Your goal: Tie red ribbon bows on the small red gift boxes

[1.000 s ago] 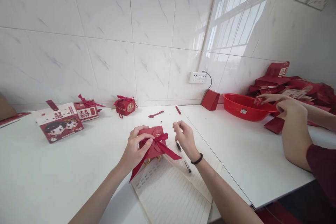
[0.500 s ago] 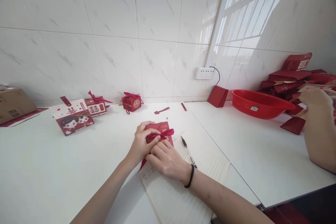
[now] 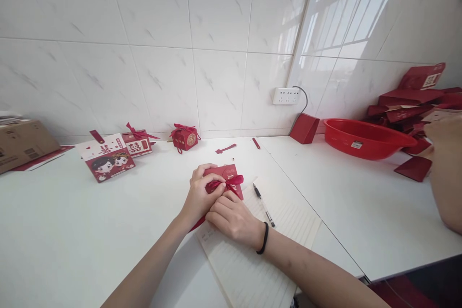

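A red gift box point(image 3: 220, 172) with gold print lies near the middle of the table, at the top edge of a lined notebook point(image 3: 267, 260). Across it runs a dark red ribbon point(image 3: 235, 180), tied in a bow. My left hand point(image 3: 202, 192) wraps the box's left side, its thumb and finger pinching the bow's knot. Just below, my right hand point(image 3: 234, 219), with a black band at the wrist, has its fingers curled against the ribbon; their tips are hidden. One ribbon tail point(image 3: 197, 224) sticks out beneath my hands. A pen point(image 3: 263, 205) rests on the notebook.
Behind stand a cartoon-print box point(image 3: 110, 166), a bow-tied box point(image 3: 144, 147) and a small ribboned box point(image 3: 186, 140). A red basin point(image 3: 368, 147) and piled red boxes point(image 3: 411, 97) are at right, near another person's arm point(image 3: 447, 173). A cardboard box point(image 3: 27, 144) stands left.
The view has shifted slightly, so everything appears a little further right. My hands stay on the box and ribbon, with only slight finger movement.
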